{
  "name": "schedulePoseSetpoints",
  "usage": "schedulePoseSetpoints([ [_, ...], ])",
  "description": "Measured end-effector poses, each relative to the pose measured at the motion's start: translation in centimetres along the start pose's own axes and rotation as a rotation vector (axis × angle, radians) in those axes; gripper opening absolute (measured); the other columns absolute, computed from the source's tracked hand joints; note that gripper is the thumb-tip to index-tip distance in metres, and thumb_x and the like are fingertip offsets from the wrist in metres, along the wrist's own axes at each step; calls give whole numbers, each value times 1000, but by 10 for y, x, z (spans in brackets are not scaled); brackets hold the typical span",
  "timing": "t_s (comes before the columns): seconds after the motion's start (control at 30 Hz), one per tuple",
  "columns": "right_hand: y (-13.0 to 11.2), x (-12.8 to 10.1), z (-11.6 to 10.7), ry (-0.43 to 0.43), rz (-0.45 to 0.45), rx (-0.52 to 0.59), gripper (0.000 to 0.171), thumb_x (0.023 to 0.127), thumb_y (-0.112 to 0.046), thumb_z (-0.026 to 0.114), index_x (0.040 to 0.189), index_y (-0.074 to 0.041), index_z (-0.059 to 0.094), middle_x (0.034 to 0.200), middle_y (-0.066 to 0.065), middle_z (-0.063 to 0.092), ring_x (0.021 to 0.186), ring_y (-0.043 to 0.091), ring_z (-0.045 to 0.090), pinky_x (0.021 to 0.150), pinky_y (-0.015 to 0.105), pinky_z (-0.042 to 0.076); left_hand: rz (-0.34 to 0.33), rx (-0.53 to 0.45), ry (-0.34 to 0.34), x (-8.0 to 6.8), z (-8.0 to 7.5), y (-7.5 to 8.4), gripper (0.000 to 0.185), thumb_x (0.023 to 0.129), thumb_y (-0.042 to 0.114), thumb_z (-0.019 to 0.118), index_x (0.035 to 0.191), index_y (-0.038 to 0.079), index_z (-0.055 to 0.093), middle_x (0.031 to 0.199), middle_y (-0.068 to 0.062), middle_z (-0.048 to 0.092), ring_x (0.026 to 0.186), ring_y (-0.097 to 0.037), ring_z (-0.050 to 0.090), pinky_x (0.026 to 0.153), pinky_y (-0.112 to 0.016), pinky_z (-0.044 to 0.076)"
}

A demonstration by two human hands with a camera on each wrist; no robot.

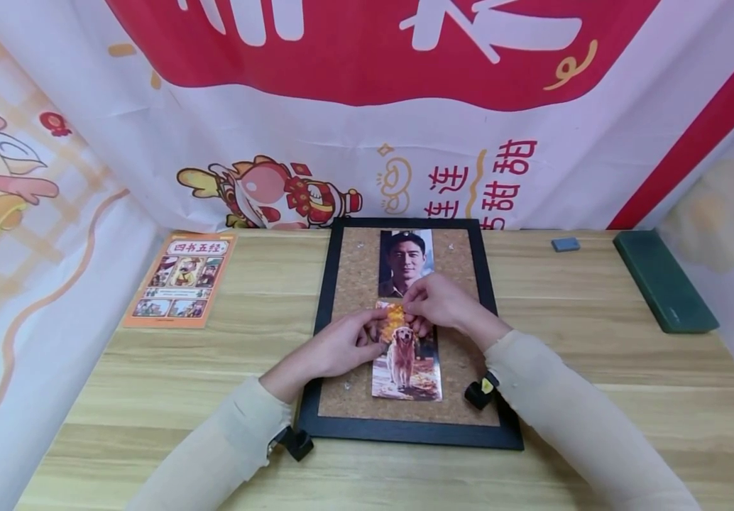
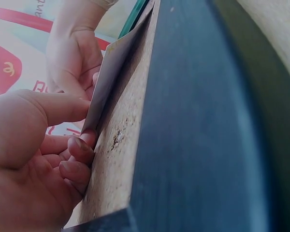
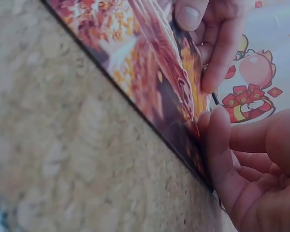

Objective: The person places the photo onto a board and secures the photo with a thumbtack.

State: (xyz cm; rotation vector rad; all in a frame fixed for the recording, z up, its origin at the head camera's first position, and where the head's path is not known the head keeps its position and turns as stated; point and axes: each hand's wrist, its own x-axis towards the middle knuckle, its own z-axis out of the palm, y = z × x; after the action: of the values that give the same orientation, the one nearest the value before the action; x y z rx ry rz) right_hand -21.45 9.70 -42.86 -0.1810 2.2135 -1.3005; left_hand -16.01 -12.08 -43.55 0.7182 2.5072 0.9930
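On the cork board (image 1: 456,355), both hands, left (image 1: 341,348) and right (image 1: 440,301), pinch the dog photo's (image 1: 405,365) top edge.

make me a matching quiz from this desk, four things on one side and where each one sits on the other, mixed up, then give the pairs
Things:
1. dog photo
2. portrait photo
3. orange booklet
4. dark green case

Places:
A. far right of the table, near the wall cloth
B. upper part of the cork board
C. lower part of the cork board, top edge under both hands
D. left of the board, flat on the wood

Pairs: 1-C, 2-B, 3-D, 4-A
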Motion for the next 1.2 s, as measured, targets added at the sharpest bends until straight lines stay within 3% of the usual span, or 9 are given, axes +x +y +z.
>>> schedulePoseSetpoints([
  [0.23,-9,1,0,-9,67,-55,12,94,-6,56,95,1,66,78,15,67,54,19,64,52,35,55,5,-8,1,0,0,1,56,90,25,66,139,8,46,87,3,59,68,-8,55,60,-25,46],
  [0.5,-11,2,0,3,80,-143,10,91,-6,57,91,-1,65,74,15,66,50,20,63,50,36,55,-10,-12,-11,2,2,1,56,90,24,65,140,8,45,90,4,58,69,-9,55,60,-25,46],
  [0.73,-2,2,-2,36,118,-221,12,92,-17,61,89,-6,62,60,9,62,42,19,57,39,33,48,-14,10,7,2,3,2,56,89,24,66,139,8,47,89,2,58,68,-8,54,60,-25,45],
  [0.9,4,2,-4,61,117,-224,17,92,-24,63,91,-7,60,51,5,56,36,17,52,34,32,44,-12,44,22,3,2,3,56,88,24,67,138,7,48,86,1,57,66,-9,52,58,-24,43],
  [1.2,8,0,-2,73,107,-206,17,92,-24,63,90,-7,60,54,8,59,36,20,54,35,35,46,-42,115,19,5,4,4,56,86,25,68,137,10,49,87,1,56,71,-10,51,59,-25,42],
])
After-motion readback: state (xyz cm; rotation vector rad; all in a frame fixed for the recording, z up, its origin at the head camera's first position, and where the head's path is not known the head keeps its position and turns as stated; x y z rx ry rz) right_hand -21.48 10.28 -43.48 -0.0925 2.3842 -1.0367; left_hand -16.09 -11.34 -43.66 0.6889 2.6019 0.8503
